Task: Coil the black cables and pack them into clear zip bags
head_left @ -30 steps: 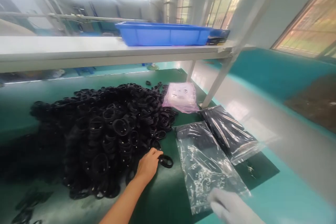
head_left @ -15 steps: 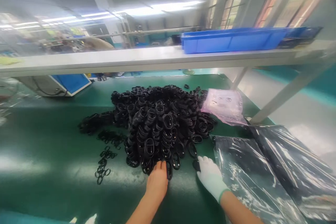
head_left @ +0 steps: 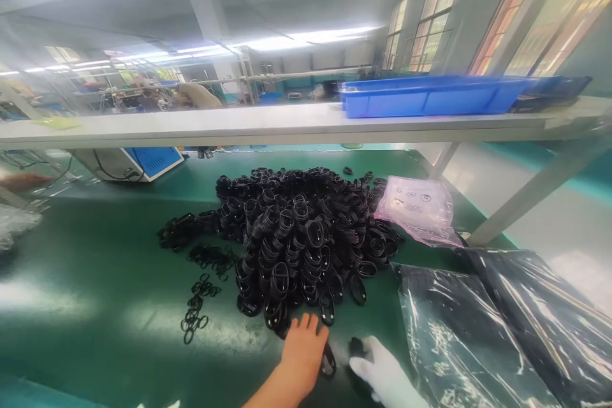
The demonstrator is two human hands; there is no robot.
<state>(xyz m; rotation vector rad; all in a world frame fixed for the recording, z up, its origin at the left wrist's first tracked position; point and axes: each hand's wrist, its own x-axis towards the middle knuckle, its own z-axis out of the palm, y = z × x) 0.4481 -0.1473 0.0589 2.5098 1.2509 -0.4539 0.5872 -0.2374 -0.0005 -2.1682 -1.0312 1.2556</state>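
Observation:
A large heap of black oval ring-shaped parts (head_left: 282,229) lies on the green tabletop, many nested in stacks. At its front edge my bare left hand (head_left: 303,354) reaches palm down, fingers curved. A single black oval part (head_left: 328,362) shows from under its right side, seemingly held between thumb and fingers, though the thumb is hidden. My right hand (head_left: 380,370), in a white glove, is closed around a dark black piece (head_left: 356,347) to the right of the left hand. Most of that piece is covered by the glove, so its exact form is unclear.
Small loose black rings (head_left: 192,315) lie left of the heap. Clear plastic bags of black material (head_left: 459,325) and a pink-tinted bag (head_left: 418,204) are on the right. Above runs a white shelf (head_left: 229,131) with a blue bin (head_left: 430,99). A blue-and-white machine (head_left: 155,159) stands back left.
My view has tilted up slightly. Both hands have drawn back toward me, and the black oval part by my left hand has come away from the heap's edge with it.

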